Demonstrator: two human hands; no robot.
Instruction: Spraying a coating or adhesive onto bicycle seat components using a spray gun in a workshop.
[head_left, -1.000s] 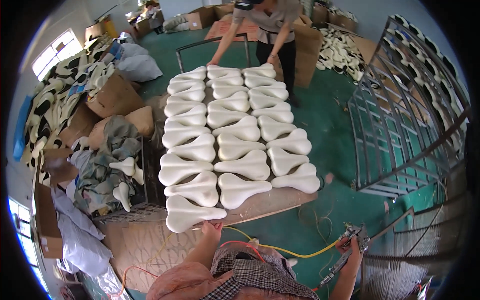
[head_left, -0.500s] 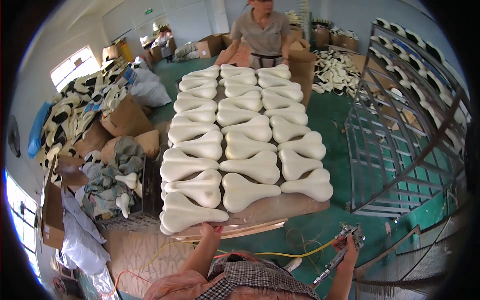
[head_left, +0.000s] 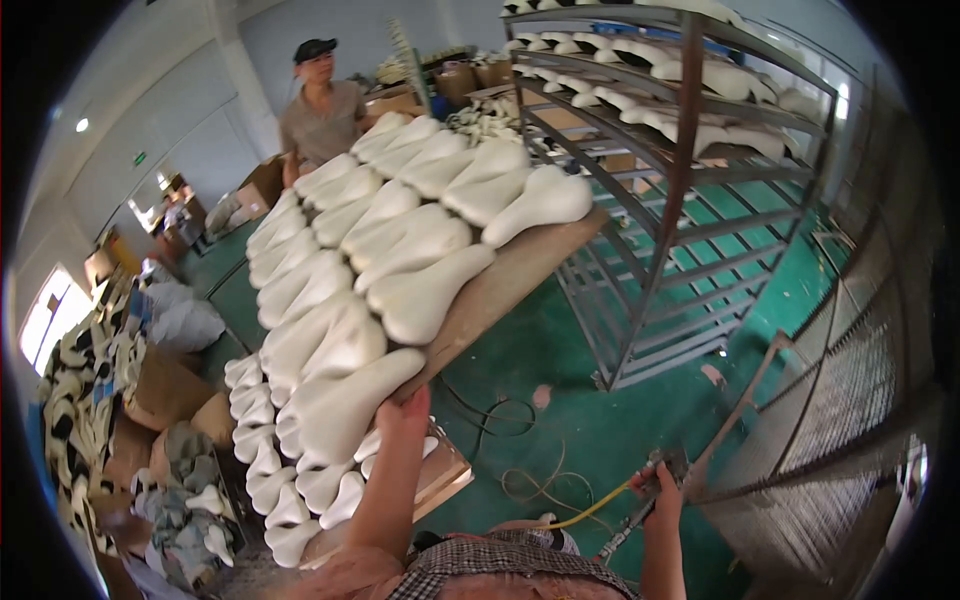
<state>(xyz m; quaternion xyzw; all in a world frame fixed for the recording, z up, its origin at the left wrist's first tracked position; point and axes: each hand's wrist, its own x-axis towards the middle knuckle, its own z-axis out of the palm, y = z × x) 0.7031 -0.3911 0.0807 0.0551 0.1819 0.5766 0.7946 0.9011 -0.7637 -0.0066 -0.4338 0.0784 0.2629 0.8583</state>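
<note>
A long wooden board (head_left: pixel 500 285) carrying several white saddle-shaped foam pieces (head_left: pixel 420 240) is raised off the ground and tilted. My left hand (head_left: pixel 408 408) grips its near edge from below. At the far end a person in a brown shirt and dark cap (head_left: pixel 322 110) stands against the board. My right hand (head_left: pixel 655 482) hangs low at the right, closed on a metal air tool (head_left: pixel 640 510) with a yellow hose (head_left: pixel 580 515) trailing from it.
A second board of white saddle pieces (head_left: pixel 270 470) lies below on the left, over cardboard boxes (head_left: pixel 165 390). A tall metal rack (head_left: pixel 680 190) holding more pieces stands at the right, with a wire-mesh panel (head_left: pixel 850 400) nearer. Cables (head_left: pixel 500 450) lie on the green floor.
The board with the white pieces has been lifted from lying flat to high and tilted, with my left hand on its near edge. The view has swung toward the rack.
</note>
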